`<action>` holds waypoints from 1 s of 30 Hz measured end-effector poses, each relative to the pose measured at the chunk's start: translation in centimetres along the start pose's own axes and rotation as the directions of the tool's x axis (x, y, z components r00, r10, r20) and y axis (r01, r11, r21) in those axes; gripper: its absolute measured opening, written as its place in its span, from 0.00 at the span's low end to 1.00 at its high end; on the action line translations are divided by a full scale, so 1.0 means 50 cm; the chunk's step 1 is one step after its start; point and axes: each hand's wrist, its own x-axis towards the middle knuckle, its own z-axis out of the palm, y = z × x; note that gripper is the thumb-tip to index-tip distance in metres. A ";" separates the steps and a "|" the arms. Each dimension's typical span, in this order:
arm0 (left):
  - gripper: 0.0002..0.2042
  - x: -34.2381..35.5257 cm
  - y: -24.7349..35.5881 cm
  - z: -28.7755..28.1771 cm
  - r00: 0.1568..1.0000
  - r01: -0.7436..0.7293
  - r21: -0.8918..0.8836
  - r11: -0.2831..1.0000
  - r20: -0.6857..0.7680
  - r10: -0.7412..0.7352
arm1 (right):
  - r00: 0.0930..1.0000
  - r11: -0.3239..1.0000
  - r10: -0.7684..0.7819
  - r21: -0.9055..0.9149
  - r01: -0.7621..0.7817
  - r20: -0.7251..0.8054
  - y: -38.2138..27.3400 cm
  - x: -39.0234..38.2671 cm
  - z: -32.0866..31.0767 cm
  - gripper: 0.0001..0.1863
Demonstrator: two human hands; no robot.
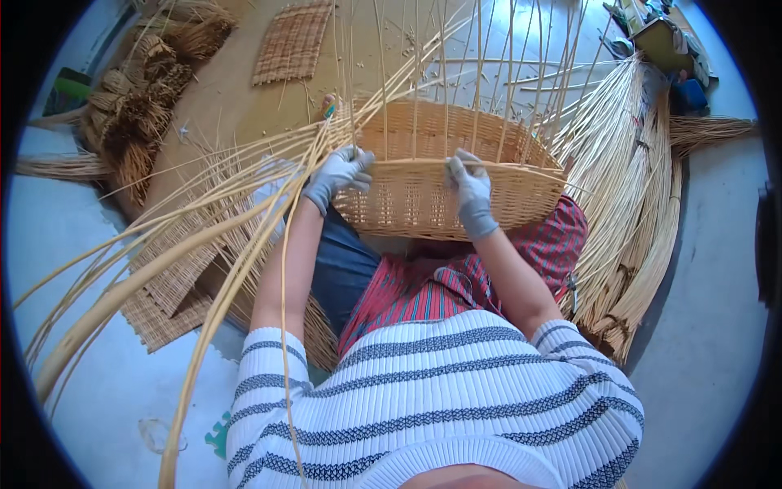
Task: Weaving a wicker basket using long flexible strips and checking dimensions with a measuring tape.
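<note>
Fingers [357,160] gripped the wicker basket [403,200] by its near edge [407,162], my left hand [339,174] at the left end, right hand [472,194] midway.

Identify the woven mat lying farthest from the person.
The reddish-brown checked mat, at the top of the view, beyond the wicker basket; the other mats lie nearer, at lower left.
</note>
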 end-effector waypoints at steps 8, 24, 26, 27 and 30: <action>0.15 -0.017 0.022 0.049 0.967 0.049 0.087 0.995 -0.252 -0.026 | 0.882 0.638 -0.162 -0.635 0.435 0.442 -0.122 0.163 0.272 0.28; 0.25 0.002 0.060 0.119 0.890 -0.033 0.048 0.998 -0.453 0.051 | 0.983 0.983 -0.182 0.003 0.182 0.023 -0.006 0.043 0.008 0.10; 0.23 -0.009 0.074 0.131 0.865 -0.034 0.050 0.998 -0.499 0.054 | 0.971 0.979 -0.195 -0.033 0.201 0.138 -0.037 0.052 0.026 0.11; 0.22 -0.021 0.075 0.136 0.871 -0.017 0.015 1.000 -0.491 0.022 | 0.996 0.992 -0.074 -0.101 0.079 0.052 -0.053 0.061 0.023 0.10; 0.19 -0.022 0.090 0.143 0.701 -0.118 0.253 0.960 -0.663 0.261 | 0.995 0.996 -0.084 0.012 0.084 0.049 -0.078 0.063 -0.040 0.09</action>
